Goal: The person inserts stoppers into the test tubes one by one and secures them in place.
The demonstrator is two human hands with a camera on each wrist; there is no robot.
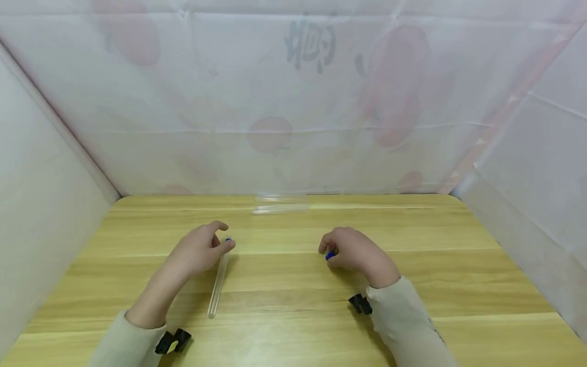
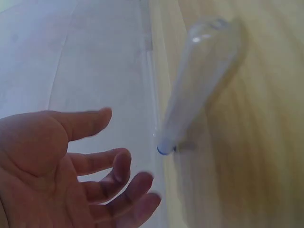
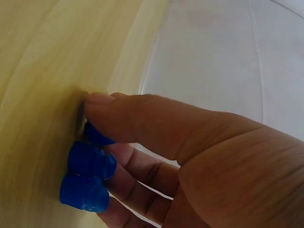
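Note:
A clear tube (image 1: 217, 280) lies on the wooden table (image 1: 293, 306), its blue-capped end (image 1: 228, 240) pointing away from me. My left hand (image 1: 222, 237) hovers at that end with relaxed fingers. In the left wrist view the left hand (image 2: 126, 152) is spread open, a short gap from the tube (image 2: 199, 85) and its blue end (image 2: 163, 150). My right hand (image 1: 327, 250) rests on the table to the right, curled round small blue caps (image 1: 330, 255). The right wrist view shows three blue caps (image 3: 88, 175) pinched between thumb (image 3: 123, 114) and fingers.
Two more clear tubes (image 1: 279, 204) lie side by side at the back edge of the table. White sheeting (image 1: 293, 102) walls in the table at the back and on both sides. Bare wood lies to the right of my right hand.

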